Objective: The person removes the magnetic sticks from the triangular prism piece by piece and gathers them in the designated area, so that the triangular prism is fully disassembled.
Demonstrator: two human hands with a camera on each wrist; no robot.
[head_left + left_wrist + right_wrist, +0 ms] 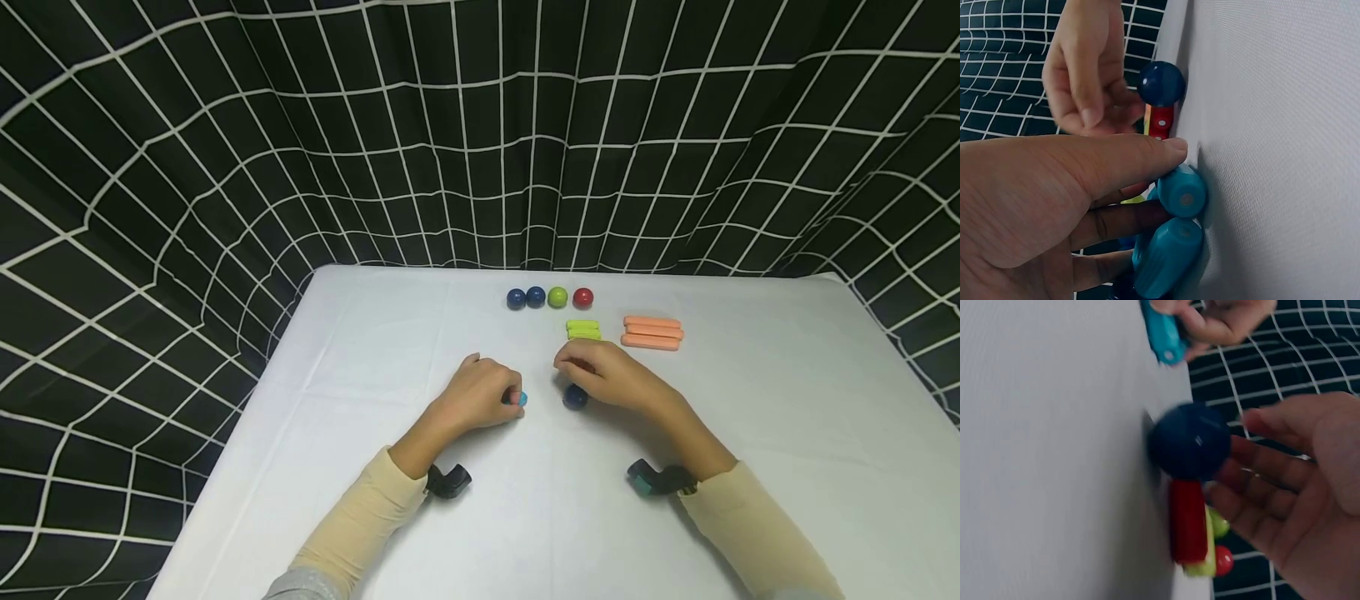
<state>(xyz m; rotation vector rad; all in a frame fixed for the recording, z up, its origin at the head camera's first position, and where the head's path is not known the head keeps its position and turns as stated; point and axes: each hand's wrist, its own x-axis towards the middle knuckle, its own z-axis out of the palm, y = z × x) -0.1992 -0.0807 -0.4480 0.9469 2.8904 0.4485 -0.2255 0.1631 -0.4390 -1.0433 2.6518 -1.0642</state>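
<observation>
Between the thumb and fingers of my left hand point(480, 393) is a teal rod point(1183, 192), its end close to the white cloth. A second teal rod point(1168, 257) lies beside it, against the lower fingers. My right hand point(611, 377) hovers beside a dark blue ball point(575, 397), thumb and fingers apart and loosely bent in the right wrist view. The ball rests on the cloth, and the fingertips look close to it without gripping. A red rod point(1189, 522) appears just past the ball in the right wrist view, but the right hand hides it from the head view.
Along the back lie two blue balls point(526, 297), a green ball point(557, 297) and a red ball point(583, 297). Yellow-green rods point(582, 327) and orange rods point(652, 332) lie in front of them. A dark grid-patterned curtain point(480, 150) stands behind the table point(360, 350).
</observation>
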